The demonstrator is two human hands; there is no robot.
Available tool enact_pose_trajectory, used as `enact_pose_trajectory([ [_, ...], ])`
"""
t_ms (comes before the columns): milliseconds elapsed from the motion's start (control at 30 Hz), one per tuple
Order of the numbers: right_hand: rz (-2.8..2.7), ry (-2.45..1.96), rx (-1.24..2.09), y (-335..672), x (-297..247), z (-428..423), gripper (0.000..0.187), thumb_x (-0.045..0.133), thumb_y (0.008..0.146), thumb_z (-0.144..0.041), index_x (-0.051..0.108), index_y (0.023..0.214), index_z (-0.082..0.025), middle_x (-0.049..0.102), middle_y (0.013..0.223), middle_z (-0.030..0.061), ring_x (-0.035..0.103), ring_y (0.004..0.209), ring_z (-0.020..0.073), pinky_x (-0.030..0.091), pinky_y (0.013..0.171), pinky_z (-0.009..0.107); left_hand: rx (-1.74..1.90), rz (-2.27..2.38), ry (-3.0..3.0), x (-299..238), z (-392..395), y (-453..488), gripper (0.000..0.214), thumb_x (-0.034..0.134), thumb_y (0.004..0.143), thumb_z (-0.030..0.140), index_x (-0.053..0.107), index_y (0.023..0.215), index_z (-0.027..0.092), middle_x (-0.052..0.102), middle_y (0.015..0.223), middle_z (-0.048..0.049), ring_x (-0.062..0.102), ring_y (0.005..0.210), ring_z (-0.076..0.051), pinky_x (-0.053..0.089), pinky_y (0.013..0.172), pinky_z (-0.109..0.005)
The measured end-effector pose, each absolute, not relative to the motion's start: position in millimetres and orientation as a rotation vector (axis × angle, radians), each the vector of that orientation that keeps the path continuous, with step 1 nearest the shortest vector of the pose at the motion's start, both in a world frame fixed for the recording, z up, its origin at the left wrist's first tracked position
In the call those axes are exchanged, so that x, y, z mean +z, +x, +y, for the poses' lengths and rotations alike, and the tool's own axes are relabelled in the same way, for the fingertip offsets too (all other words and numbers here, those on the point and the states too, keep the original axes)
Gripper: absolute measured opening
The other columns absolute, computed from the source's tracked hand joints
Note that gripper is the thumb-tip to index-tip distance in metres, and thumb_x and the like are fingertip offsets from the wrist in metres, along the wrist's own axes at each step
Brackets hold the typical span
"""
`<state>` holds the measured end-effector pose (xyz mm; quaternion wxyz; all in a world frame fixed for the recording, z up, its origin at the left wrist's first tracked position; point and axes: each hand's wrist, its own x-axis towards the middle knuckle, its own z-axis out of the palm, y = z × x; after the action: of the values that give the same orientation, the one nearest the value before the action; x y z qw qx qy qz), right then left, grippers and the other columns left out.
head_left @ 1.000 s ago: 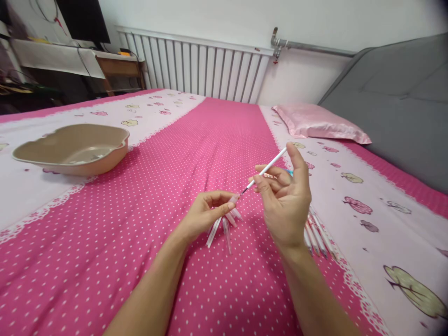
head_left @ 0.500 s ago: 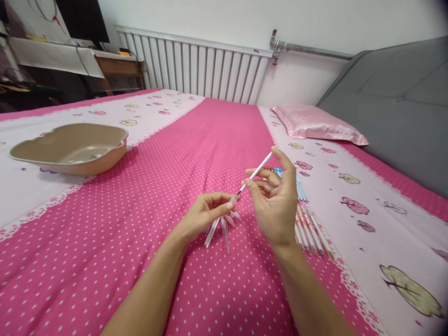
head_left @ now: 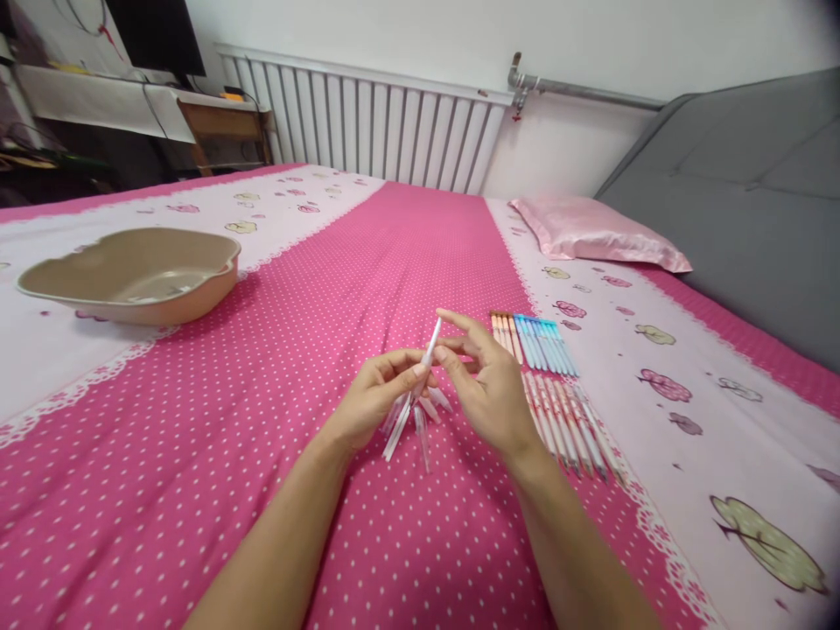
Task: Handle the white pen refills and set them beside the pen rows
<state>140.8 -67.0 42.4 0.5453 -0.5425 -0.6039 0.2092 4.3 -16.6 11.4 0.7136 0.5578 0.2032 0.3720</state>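
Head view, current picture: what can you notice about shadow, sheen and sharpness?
Head view: soft shadow falls right of the beige plastic basin; head view: pale sheen lies on the pink satiny pillow; head view: thin translucent tubes below the left hand look soft-edged.

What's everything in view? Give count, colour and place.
held stick: one, white, near centre
slim pieces: several, white or clear, near centre
far-row pens: several, orange and blue, right
near-row pens: several, white and red, right
bedspread: one, pink and white, foreground
basin: one, beige, left
pillow: one, pink, right
headboard: one, grey, right
radiator: one, white, back
pipe: one, grey, back right
wall: one, white, back
desk: one, brown, back left
monitor: one, black, on desk
left hand: one, at stick's lower part
right hand: one, at stick's upper part
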Motion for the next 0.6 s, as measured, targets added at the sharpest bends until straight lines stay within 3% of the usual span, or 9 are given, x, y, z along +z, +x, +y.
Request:
enact_pose_trajectory([
  [167,-1.418,-1.288,0.493,147.1,43.9,-67.3,0.049,0.05,0.084,-0.021,0.044,0.132,-0.031,0.065,0.106,0.004,0.062,0.095,0.0167,0.051,0.078,0.033,0.858,0.5,1.229,12.8,-16.2,2.8,0.018,0.06,0.082,0.03,0.065,0.093,0.017,0.063,0.073,-0.0014,0.061,0.062,-0.01,0.049,0.063,-0.023],
  [267,-1.328,-1.368,0.438,155.2,41.1,-64.3,0.057,0.053,0.081,-0.018,0.038,0.135,-0.027,0.065,0.106,0.0059,0.062,0.095,0.0174,0.05,0.079,0.034,0.916,0.589,1.233,9.8,-12.6,1.3,0.022,0.062,0.08,0.031,0.066,0.095,0.016,0.064,0.074,-0.0018,0.059,0.065,-0.009,0.048,0.064,-0.021],
  [400,-1.381,-1.612,0.443,162.4,35.1,-61.5,0.03,0.055,0.077,-0.016,0.061,0.107,-0.019,0.069,0.09,0.006,0.064,0.083,0.0179,0.05,0.077,0.035,1.027,0.71,1.162,5.7,-7.6,0.6,0.026,0.067,0.075,0.032,0.067,0.095,0.016,0.066,0.078,-0.0033,0.058,0.064,-0.009,0.047,0.062,-0.021],
  [600,-1.661,-1.889,0.421,158.6,23.5,-62.3,0.016,0.059,0.075,-0.017,0.069,0.086,-0.022,0.07,0.079,0.0054,0.064,0.073,0.0217,0.046,0.064,0.034,1.191,0.87,0.992,5.3,-5.3,0.4,0.024,0.074,0.066,0.028,0.067,0.083,0.013,0.062,0.069,-0.0003,0.051,0.055,-0.005,0.04,0.053,-0.017],
])
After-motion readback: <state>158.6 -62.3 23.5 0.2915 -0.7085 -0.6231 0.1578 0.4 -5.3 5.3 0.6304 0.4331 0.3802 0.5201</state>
